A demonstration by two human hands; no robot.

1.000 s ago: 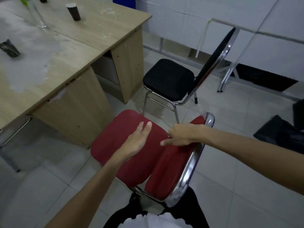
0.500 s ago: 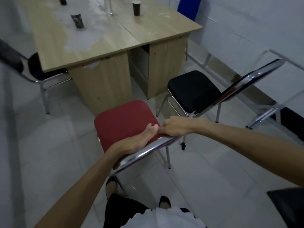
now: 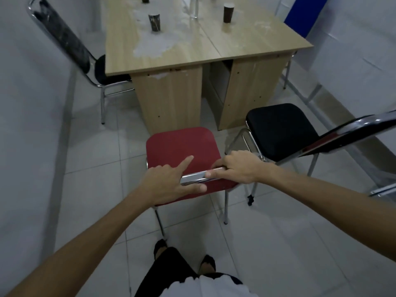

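Right fingers (image 3: 218, 163) are curled over the right end of the polished top rail (image 3: 194, 177), with the thumb laid along its near face. A closed grip is thus kept by the right hand (image 3: 240, 167). On the left hand (image 3: 167, 183) the thumb is stretched along the red back panel below the rail, and the outer fingers appear hooked over the top, so the backrest is pinched. Only the index finger (image 3: 186, 162) is held straight, pointing over the seat. How far the hidden fingers wrap cannot be told.

What is held is a red padded chair with a chrome tube frame (image 3: 180, 144). The grips are set apart along the rail, judged to keep the chair square while it is steered.

The red padded chair stands on the white tiled floor (image 3: 96, 179), directly ahead. Its seat front is near the end panels of the light wooden desk (image 3: 235, 39) but not tucked under. A black padded chair (image 3: 276, 127) is just beside it on the right. Another black chair (image 3: 102, 71) is drawn up at the desk's left side.

The seat is dull red with rounded corners and is bare. Thin chrome rear legs are seen; the front legs are hidden.
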